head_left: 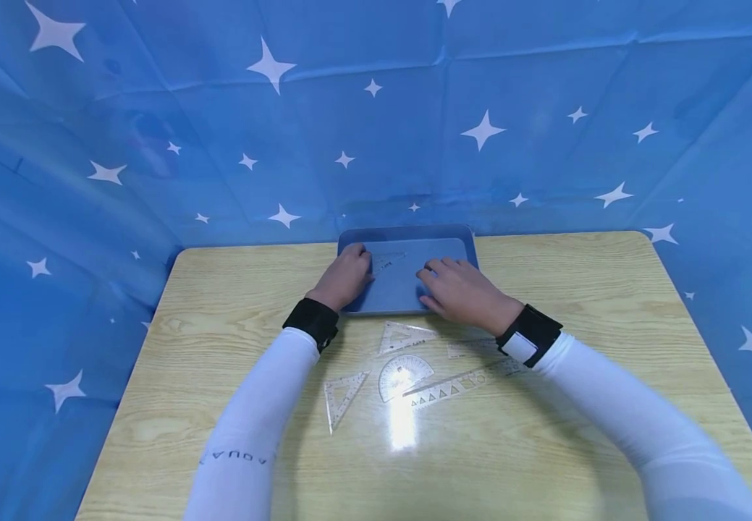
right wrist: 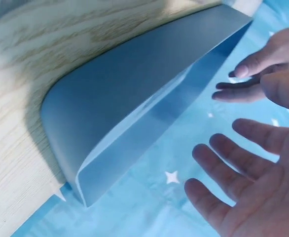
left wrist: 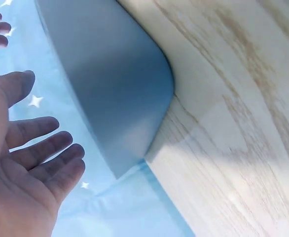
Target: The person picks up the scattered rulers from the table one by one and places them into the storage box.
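Observation:
A blue tray (head_left: 396, 291) stands at the far edge of the table, holding a clear plastic set square (head_left: 389, 259). Over its left side is my left hand (head_left: 346, 276); the left wrist view shows these fingers (left wrist: 41, 143) loosely bent, with nothing in them. My right hand (head_left: 459, 288) hovers above the tray's right part, its fingers (right wrist: 233, 163) spread and relaxed around nothing in the right wrist view. Nearer me lie a set square (head_left: 411, 341), a clear protractor (head_left: 404, 370), another set square (head_left: 329, 405) and a ruler with triangular cutouts (head_left: 444, 391).
Another clear ruler (head_left: 467, 349) lies partly hidden below my right wrist. The wooden table (head_left: 232, 325) extends to both sides and toward me. A blue star-patterned cloth (head_left: 402, 123) hangs behind the tray and at both sides.

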A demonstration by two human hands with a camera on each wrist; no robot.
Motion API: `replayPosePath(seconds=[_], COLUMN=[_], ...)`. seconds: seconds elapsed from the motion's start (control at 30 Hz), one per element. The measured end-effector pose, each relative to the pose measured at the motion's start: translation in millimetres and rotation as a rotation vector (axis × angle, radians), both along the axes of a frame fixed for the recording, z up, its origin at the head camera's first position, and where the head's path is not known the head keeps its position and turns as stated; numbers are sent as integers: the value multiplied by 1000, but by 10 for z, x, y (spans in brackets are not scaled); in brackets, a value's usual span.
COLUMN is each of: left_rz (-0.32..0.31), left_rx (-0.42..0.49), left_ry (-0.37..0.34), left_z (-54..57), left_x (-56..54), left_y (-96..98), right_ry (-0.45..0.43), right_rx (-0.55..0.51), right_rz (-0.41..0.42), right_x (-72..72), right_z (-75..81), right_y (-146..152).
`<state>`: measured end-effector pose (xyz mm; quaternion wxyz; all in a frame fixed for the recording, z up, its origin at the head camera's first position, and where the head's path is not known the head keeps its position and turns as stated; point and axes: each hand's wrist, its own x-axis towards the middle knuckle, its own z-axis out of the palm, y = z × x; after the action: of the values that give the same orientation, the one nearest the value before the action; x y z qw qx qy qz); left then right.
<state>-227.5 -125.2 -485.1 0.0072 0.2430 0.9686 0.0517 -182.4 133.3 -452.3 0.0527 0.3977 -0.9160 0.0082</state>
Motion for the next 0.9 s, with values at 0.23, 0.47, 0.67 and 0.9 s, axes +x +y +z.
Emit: replayPosePath(seconds=[0.23, 0.47, 0.67, 0.9], left_rz=[22, -25, -49, -52], left_rx=[83, 149, 151, 157], left_ry=[-30, 19, 68, 109], left_z=[109, 241, 293, 329], left_x=[110, 319, 485, 660], left_y=[-53, -93, -136, -197], right_ry=[-23, -2, 51, 119], right_rx=[-41, -85, -134, -236], right_rz=[-7, 9, 57, 167], right_x=[39, 150, 303, 448], right_z=[42, 92, 89, 5], right_y=[22, 17, -24, -78])
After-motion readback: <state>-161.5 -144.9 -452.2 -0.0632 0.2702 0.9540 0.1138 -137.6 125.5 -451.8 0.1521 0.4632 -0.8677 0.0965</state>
